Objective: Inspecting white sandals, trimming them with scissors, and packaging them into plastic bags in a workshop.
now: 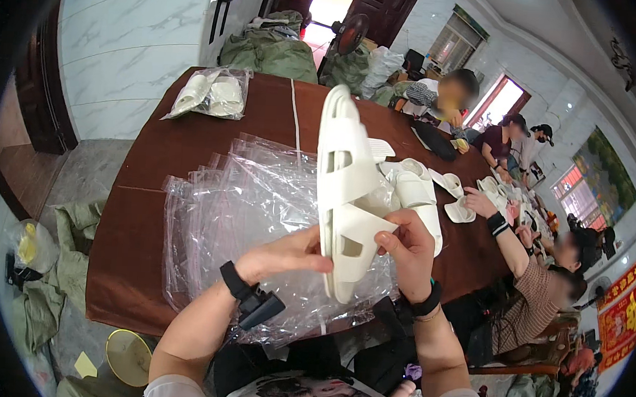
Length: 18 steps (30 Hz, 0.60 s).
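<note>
A pair of cream slide sandals point(345, 178) is held upright, edge toward me, above the brown-covered table point(135, 267). My left hand point(285, 258) presses against the left side of the soles, its thumb pointing right across the lower end. On the other side, my right hand point(409, 253) pinches the edge of the lower strap between thumb and fingers. Beneath the sandals lies a spread stack of clear plastic bags point(240, 223). More cream sandals point(415, 188) rest just beyond my right hand. A filled clear bag of sandals point(209, 96) sits at the table's far left corner.
Loose sandals point(460, 209) continue along the table to the right, where a co-worker's hand point(481, 203) reaches in. Several people sit along the table. A yellow-rimmed bin point(130, 358) and green sacks point(38, 316) stand on the floor at left. A fan point(352, 35) stands behind.
</note>
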### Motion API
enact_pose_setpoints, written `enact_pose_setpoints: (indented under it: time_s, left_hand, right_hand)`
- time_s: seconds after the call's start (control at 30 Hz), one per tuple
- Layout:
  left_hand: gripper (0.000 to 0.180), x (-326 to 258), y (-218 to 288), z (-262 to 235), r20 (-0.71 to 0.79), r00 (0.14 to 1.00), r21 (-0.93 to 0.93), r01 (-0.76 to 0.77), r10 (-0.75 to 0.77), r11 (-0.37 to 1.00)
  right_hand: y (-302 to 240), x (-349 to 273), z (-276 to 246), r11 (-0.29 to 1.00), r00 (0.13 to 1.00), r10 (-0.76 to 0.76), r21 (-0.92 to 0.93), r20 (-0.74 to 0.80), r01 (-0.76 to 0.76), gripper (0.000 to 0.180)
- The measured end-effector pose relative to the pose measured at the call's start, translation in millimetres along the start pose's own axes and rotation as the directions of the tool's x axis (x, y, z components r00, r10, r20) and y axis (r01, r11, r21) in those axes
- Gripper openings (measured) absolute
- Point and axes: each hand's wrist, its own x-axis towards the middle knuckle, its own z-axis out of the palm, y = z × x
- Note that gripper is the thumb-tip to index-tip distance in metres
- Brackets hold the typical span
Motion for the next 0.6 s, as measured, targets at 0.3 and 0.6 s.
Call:
enact_pose_setpoints:
  time_s: [0.3,0.6]
  left_hand:
    - [0.061,15.8,-58.0,-8.8,-0.198,0.962,0.221,0.23,-0.187,0.948]
    - [0.028,19.0,-54.7,-34.5,-0.349,0.937,-0.029,-0.027,0.015,0.999]
  right_hand:
    - [29.5,49.5,-48.7,0.957,0.972,0.099,-0.247,-0.213,-0.152,0.017]
    - [114.4,140.4,-246.1,0.648,0.907,0.06,-0.674,-0.418,-0.353,0.024]
